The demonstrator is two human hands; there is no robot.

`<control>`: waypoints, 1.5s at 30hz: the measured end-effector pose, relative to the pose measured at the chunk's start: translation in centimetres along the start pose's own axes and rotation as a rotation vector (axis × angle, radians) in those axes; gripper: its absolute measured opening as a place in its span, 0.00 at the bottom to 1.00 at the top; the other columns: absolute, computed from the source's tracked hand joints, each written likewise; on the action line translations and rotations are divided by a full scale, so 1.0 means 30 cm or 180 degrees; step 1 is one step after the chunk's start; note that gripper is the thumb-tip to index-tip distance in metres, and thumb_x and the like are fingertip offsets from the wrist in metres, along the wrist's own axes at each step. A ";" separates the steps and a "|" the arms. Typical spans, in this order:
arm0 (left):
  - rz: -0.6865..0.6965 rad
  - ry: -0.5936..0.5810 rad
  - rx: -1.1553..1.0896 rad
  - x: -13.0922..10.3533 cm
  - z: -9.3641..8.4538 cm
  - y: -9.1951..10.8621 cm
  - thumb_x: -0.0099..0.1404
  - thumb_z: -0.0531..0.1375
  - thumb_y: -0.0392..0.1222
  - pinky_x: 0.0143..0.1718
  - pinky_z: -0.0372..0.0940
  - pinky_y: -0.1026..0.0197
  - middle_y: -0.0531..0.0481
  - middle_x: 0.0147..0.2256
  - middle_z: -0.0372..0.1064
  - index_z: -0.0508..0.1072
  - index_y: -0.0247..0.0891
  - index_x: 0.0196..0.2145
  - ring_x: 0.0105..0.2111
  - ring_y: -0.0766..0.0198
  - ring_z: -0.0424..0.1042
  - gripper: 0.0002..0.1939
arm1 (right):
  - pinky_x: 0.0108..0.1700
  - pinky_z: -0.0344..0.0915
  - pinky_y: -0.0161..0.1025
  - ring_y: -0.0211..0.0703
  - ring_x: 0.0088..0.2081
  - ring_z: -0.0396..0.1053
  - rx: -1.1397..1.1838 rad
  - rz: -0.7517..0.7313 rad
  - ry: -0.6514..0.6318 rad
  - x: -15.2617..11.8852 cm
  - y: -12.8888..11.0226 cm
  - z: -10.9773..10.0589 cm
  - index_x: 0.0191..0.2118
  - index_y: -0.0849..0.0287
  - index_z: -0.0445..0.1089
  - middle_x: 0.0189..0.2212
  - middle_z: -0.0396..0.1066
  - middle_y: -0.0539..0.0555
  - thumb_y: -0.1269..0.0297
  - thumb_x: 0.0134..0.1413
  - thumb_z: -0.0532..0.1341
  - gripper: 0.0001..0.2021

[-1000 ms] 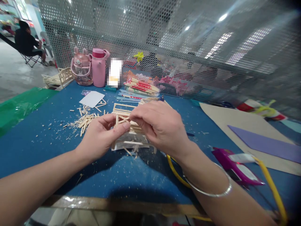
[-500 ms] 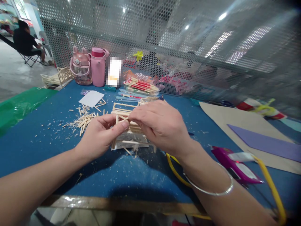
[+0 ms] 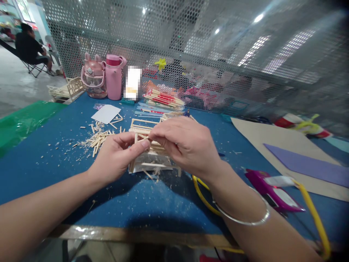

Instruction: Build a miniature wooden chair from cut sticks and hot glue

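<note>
Centrally, I see the frame (image 3: pixel 155 148) at the table's (image 3: pixel 163 203) middle; the left hand (image 3: pixel 117 154) pinches its left end; the right hand (image 3: pixel 188 147) bunches narrowly against it, any grip hidden; pressing too hard could, I judge, snap thin sticks.

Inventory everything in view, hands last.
Stick frame: one, pale, centre
Loose sticks: many, pale, left
Bagged sticks: many, pale and red, back
Card: one, white, left
Strips: several, blue, back
Bottles: two, pink, back left
Second model: one, pale, back left
Mesh: one, grey, back
Sheets: two, beige and purple, right
Device: one, magenta, right
Cable: count unclear, yellow, right
Sheeting: one, green, left
Table: one, blue, below
Person: one, in black, left
Bangle: one, silver, right wrist
Left hand: one, on frame
Right hand: one, at frame
</note>
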State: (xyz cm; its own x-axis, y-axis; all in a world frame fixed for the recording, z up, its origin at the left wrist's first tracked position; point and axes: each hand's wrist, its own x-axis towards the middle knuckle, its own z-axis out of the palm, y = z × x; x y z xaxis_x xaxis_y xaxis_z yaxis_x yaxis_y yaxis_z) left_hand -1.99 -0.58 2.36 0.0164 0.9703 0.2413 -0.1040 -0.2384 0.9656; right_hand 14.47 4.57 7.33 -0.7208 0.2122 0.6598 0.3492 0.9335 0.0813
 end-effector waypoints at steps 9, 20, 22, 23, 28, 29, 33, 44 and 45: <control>-0.0157 0.0251 -0.0096 -0.011 0.027 0.016 0.58 0.62 0.46 0.29 0.64 0.65 0.50 0.26 0.75 0.78 0.36 0.31 0.27 0.66 0.70 0.10 | 0.41 0.65 0.35 0.38 0.39 0.70 0.0589 0.0407 -0.0016 0.006 -0.016 -0.052 0.41 0.62 0.67 0.37 0.73 0.52 0.77 0.47 0.55 0.13; -0.0034 0.0339 0.0105 -0.008 0.025 0.018 0.58 0.62 0.46 0.27 0.63 0.67 0.51 0.26 0.75 0.78 0.36 0.29 0.25 0.67 0.68 0.10 | 0.33 0.60 0.34 0.35 0.28 0.67 0.0636 0.0702 -0.0164 0.022 -0.019 -0.025 0.28 0.61 0.71 0.24 0.72 0.49 0.69 0.52 0.60 0.05; -0.0074 0.0318 0.0057 -0.007 0.025 0.018 0.58 0.62 0.46 0.27 0.63 0.67 0.51 0.26 0.75 0.78 0.36 0.29 0.26 0.67 0.69 0.10 | 0.34 0.59 0.35 0.35 0.28 0.67 0.0520 0.0649 -0.0094 0.018 -0.018 -0.019 0.28 0.61 0.72 0.23 0.72 0.49 0.68 0.53 0.60 0.05; -0.0097 0.0329 0.0049 -0.007 0.025 0.017 0.58 0.63 0.46 0.27 0.63 0.67 0.51 0.26 0.74 0.78 0.36 0.29 0.25 0.68 0.68 0.10 | 0.34 0.58 0.35 0.35 0.28 0.67 0.0459 0.0630 -0.0064 0.016 -0.017 -0.018 0.28 0.60 0.72 0.23 0.72 0.49 0.68 0.54 0.60 0.06; -0.0109 0.0299 -0.0146 -0.009 0.020 0.013 0.57 0.63 0.46 0.28 0.63 0.65 0.51 0.25 0.74 0.77 0.36 0.30 0.26 0.66 0.69 0.10 | 0.35 0.57 0.36 0.36 0.27 0.66 0.0360 0.0622 -0.0044 0.012 -0.019 -0.015 0.29 0.60 0.72 0.23 0.72 0.49 0.66 0.54 0.60 0.06; -0.0107 0.0251 -0.0207 -0.010 0.019 0.012 0.57 0.63 0.45 0.28 0.64 0.65 0.50 0.26 0.74 0.78 0.36 0.31 0.27 0.65 0.70 0.09 | 0.35 0.57 0.37 0.36 0.27 0.66 0.0354 0.0628 -0.0033 0.011 -0.019 -0.014 0.29 0.59 0.72 0.23 0.72 0.49 0.66 0.54 0.61 0.06; -0.0048 0.0068 -0.0293 -0.010 0.015 0.006 0.56 0.64 0.41 0.31 0.65 0.64 0.49 0.31 0.76 0.78 0.37 0.36 0.30 0.64 0.72 0.09 | 0.35 0.57 0.36 0.35 0.26 0.66 0.0397 0.0675 0.0007 0.012 -0.012 -0.013 0.28 0.59 0.73 0.23 0.72 0.49 0.68 0.53 0.61 0.05; 0.0013 -0.0076 -0.0763 -0.008 0.007 -0.013 0.58 0.62 0.41 0.37 0.68 0.60 0.47 0.35 0.77 0.76 0.37 0.39 0.33 0.61 0.75 0.10 | 0.36 0.57 0.37 0.35 0.27 0.66 0.0432 0.0674 0.0015 0.014 -0.014 -0.013 0.29 0.60 0.73 0.23 0.72 0.48 0.68 0.52 0.61 0.05; 0.0009 -0.0045 -0.0699 -0.008 0.010 -0.010 0.58 0.62 0.41 0.36 0.68 0.60 0.47 0.35 0.77 0.76 0.37 0.39 0.33 0.61 0.75 0.11 | 0.36 0.57 0.37 0.35 0.27 0.66 0.0423 0.0682 0.0025 0.014 -0.015 -0.013 0.29 0.60 0.73 0.23 0.72 0.48 0.68 0.52 0.61 0.05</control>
State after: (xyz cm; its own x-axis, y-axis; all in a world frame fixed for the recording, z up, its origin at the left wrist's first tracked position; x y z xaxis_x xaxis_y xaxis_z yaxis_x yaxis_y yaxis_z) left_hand -1.67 -0.75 2.03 0.0297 0.9686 0.2467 -0.3181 -0.2248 0.9210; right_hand 14.24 4.15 7.84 -0.6339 0.4076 0.6573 0.4114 0.8974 -0.1597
